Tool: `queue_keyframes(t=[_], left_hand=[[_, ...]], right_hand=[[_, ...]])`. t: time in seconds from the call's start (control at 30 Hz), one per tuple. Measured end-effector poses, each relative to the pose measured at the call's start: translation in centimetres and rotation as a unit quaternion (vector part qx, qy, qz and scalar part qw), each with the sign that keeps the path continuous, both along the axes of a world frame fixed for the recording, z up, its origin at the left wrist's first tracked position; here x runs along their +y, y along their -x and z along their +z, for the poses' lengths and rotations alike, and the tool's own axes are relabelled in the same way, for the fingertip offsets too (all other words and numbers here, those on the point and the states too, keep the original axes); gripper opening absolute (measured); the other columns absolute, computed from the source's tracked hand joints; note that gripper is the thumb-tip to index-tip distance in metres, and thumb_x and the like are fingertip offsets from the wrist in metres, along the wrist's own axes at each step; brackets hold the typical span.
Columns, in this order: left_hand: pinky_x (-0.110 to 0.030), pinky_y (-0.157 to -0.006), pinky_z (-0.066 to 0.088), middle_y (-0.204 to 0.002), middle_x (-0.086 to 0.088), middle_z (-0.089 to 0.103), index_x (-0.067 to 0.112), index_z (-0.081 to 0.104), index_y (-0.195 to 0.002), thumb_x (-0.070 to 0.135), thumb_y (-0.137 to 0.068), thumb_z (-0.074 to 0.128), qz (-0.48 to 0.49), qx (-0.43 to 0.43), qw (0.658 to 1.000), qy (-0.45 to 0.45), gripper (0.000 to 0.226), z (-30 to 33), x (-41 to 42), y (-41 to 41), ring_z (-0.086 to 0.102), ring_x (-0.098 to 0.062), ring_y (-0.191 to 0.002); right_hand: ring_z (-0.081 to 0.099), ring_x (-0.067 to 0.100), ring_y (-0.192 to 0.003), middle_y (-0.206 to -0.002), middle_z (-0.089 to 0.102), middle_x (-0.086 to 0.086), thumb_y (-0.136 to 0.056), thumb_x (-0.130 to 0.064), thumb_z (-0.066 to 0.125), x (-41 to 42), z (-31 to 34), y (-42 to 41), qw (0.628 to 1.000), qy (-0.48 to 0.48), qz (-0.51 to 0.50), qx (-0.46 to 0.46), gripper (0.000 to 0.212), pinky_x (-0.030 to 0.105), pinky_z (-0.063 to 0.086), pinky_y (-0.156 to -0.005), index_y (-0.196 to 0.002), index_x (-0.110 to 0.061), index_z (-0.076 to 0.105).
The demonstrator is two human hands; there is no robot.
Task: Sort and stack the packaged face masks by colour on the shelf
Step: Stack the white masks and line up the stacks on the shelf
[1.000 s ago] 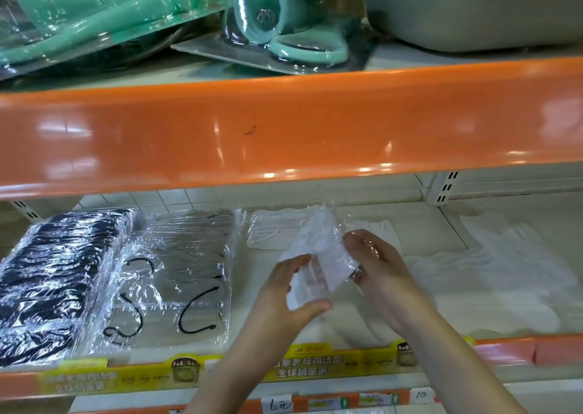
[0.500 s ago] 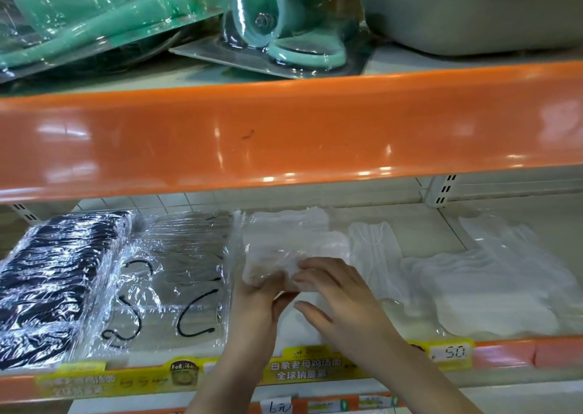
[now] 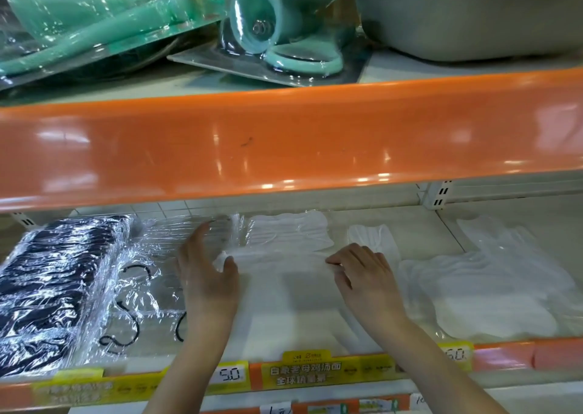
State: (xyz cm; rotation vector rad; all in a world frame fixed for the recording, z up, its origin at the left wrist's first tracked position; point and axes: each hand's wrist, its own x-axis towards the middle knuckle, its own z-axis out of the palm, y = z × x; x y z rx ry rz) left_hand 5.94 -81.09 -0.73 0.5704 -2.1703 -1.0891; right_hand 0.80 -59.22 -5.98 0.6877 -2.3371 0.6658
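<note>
A white mask packet [image 3: 280, 257] lies flat at the middle of the lower shelf [image 3: 394, 218], on other white packets. My left hand [image 3: 205, 274] is at its left end, fingers straight and pointing toward the back, thumb against the packet's edge. My right hand [image 3: 367, 276] pinches its right end with bent fingers. Another white packet [image 3: 290, 230] lies just behind. A stack of black masks [image 3: 53, 287] in clear wrap sits far left. Beside it are clear packets with black ear loops [image 3: 142, 290]. A loose pile of white packets [image 3: 504, 290] spreads at the right.
The glossy orange front [image 3: 284, 145] of the upper shelf hangs low over the working space. Teal blister-packed items [image 3: 277, 25] and a grey tub [image 3: 473, 12] sit on top. A front rail with price labels [image 3: 299, 372] borders the lower shelf. One white mask [image 3: 372, 238] lies behind my right hand.
The white packet, held up in both hands a second ago, now lies flat on the shelf. My hands have moved apart to its two ends.
</note>
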Motion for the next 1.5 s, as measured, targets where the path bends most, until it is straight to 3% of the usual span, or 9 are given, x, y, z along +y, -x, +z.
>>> queue_keyframes(t=[0.17,0.23,0.43,0.67,0.8,0.97,1.1,1.23,1.5], left_hand=[[-0.039,-0.082,0.050,-0.110,-0.002,0.066,0.017,0.066,-0.109,0.052,-0.074,0.062,-0.175,0.008,0.904,0.390,0.050,0.4,0.1,1.1,0.049,-0.018,-0.106],[-0.039,-0.069,0.054,-0.101,-0.001,0.069,0.018,0.070,-0.102,0.044,-0.059,0.084,-0.187,-0.012,0.860,0.474,0.052,-0.1,0.9,2.2,0.061,-0.024,-0.096],[-0.025,-0.045,0.039,-0.071,0.000,0.061,0.014,0.065,-0.077,0.000,-0.059,0.085,-0.149,-0.019,0.900,0.409,0.030,-0.3,1.6,6.4,0.062,-0.022,-0.062],[-0.025,-0.040,0.033,-0.067,-0.006,0.052,0.008,0.057,-0.074,-0.008,-0.046,0.081,-0.162,-0.069,0.861,0.478,0.040,-0.9,1.8,9.2,0.054,-0.025,-0.056],[-0.023,-0.038,0.033,-0.063,-0.004,0.053,0.011,0.061,-0.071,-0.005,-0.033,0.084,-0.150,-0.139,0.836,0.508,0.047,-3.0,1.9,9.6,0.056,-0.023,-0.053],[-0.030,-0.070,0.038,-0.112,-0.001,0.054,0.017,0.047,-0.120,0.001,-0.087,0.051,-0.151,-0.248,0.806,0.517,0.037,-4.7,1.9,9.5,0.054,-0.022,-0.107],[-0.032,-0.074,0.040,-0.117,-0.002,0.052,0.017,0.045,-0.122,0.007,-0.091,0.047,-0.178,-0.275,0.805,0.495,0.032,-5.5,2.1,9.3,0.051,-0.023,-0.111],[-0.036,-0.083,0.044,-0.120,-0.003,0.055,0.015,0.049,-0.120,0.018,-0.097,0.038,-0.187,-0.294,0.811,0.470,0.025,-6.7,2.3,9.0,0.051,-0.024,-0.114],[-0.035,-0.093,0.039,-0.134,-0.003,0.047,0.015,0.047,-0.127,0.019,-0.099,0.036,-0.203,-0.280,0.819,0.458,0.030,-7.8,3.2,8.4,0.042,-0.022,-0.126]], right_hand=[[0.059,0.021,-0.070,-0.079,0.062,-0.003,-0.085,-0.017,0.044,-0.8,2.2,2.3,0.999,0.001,-0.029,0.039,0.023,0.030,0.039,-0.061,-0.081,-0.016,0.067],[0.057,0.021,-0.069,-0.078,0.061,-0.003,-0.082,-0.011,0.049,-1.3,3.3,3.2,0.998,0.011,-0.040,0.053,0.018,0.031,0.037,-0.061,-0.080,-0.015,0.067],[0.056,0.021,-0.070,-0.080,0.061,-0.001,-0.077,-0.001,0.051,-2.3,4.7,5.9,0.997,0.009,-0.046,0.063,0.019,0.029,0.035,-0.062,-0.080,-0.013,0.065],[0.058,0.027,-0.078,-0.086,0.059,0.005,-0.053,0.010,0.073,-2.6,2.3,7.7,0.983,-0.173,-0.065,0.022,0.040,0.036,0.043,-0.070,-0.087,-0.010,0.064],[0.051,0.024,-0.106,-0.113,0.053,0.004,-0.077,0.001,0.058,-2.7,1.2,7.2,0.944,-0.322,-0.015,-0.064,0.040,0.034,0.034,-0.090,-0.114,-0.013,0.054],[0.057,0.025,-0.095,-0.101,0.058,0.007,-0.069,0.001,0.065,-3.1,1.0,7.1,0.941,-0.325,-0.005,-0.098,0.038,0.034,0.037,-0.080,-0.105,-0.008,0.059],[0.061,0.028,-0.070,-0.077,0.061,0.008,-0.045,0.003,0.078,-3.2,0.2,7.2,0.948,-0.290,-0.025,-0.128,0.041,0.035,0.043,-0.065,-0.082,-0.006,0.062],[0.056,0.029,-0.103,-0.108,0.060,0.009,-0.076,0.004,0.056,-3.5,-0.2,7.2,0.946,-0.272,-0.039,-0.173,0.036,0.035,0.034,-0.088,-0.110,-0.007,0.057],[0.059,0.030,-0.101,-0.104,0.063,0.010,-0.078,0.005,0.051,-3.6,-0.8,7.2,0.949,-0.237,-0.066,-0.195,0.030,0.036,0.038,-0.091,-0.103,-0.007,0.062]])
